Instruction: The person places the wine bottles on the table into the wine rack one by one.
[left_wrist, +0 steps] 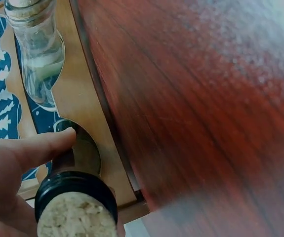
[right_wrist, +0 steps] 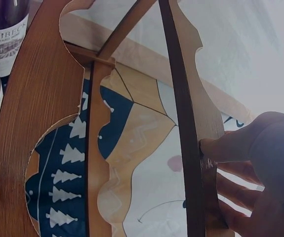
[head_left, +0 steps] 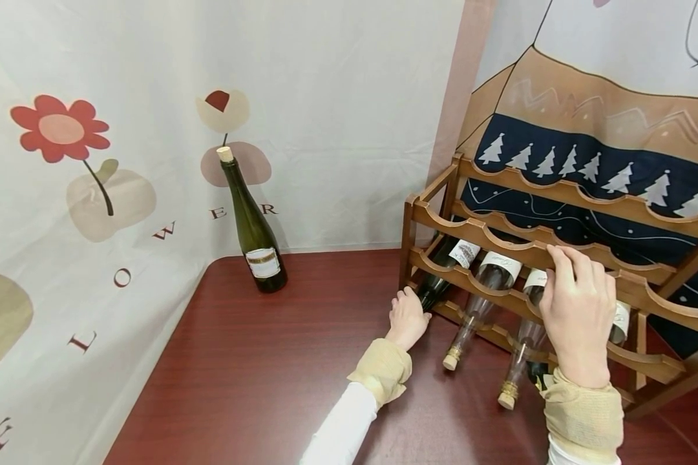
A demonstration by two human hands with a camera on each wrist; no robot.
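My left hand holds the neck of a dark wine bottle lying in the leftmost lower slot of a wooden wine rack. In the left wrist view, the bottle's cork faces the camera and my thumb lies along the neck. My right hand grips the rack's upper front rail. The right wrist view shows the thumb on one side of that rail and fingers on the other. Two clear corked bottles, one beside the dark bottle and another farther right, lie in the same tier.
A green corked bottle stands upright on the red-brown table at the back left. Another labelled bottle lies in the rack, partly behind my right hand. A printed cloth hangs behind the table.
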